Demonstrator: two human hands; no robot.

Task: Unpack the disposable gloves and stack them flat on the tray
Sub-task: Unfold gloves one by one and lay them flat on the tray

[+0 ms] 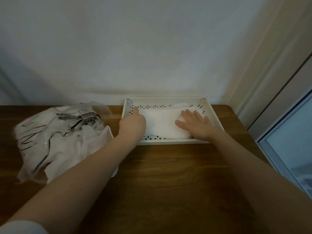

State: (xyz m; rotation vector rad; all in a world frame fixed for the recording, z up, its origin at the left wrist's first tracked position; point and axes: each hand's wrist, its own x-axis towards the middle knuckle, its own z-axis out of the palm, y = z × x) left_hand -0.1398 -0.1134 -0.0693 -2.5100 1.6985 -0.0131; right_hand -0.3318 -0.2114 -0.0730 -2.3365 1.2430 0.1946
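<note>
A white perforated tray (170,141) stands on the wooden table against the wall. Thin translucent white gloves (160,122) lie flat inside it. My right hand (195,123) rests on the right part of the gloves with its fingers spread and straight. My left hand (133,123) is at the tray's left end, on the left edge of the gloves; one finger reaches out to the far left corner and the others are hidden behind the knuckles. A clear plastic packet (67,129) with black print, holding more white gloves, lies crumpled on the table to the left.
The wooden table (168,174) stretches toward me in front of the tray. A white wall (152,48) rises right behind the tray. A pale frame with a glass pane (290,141) stands beyond the table's right edge.
</note>
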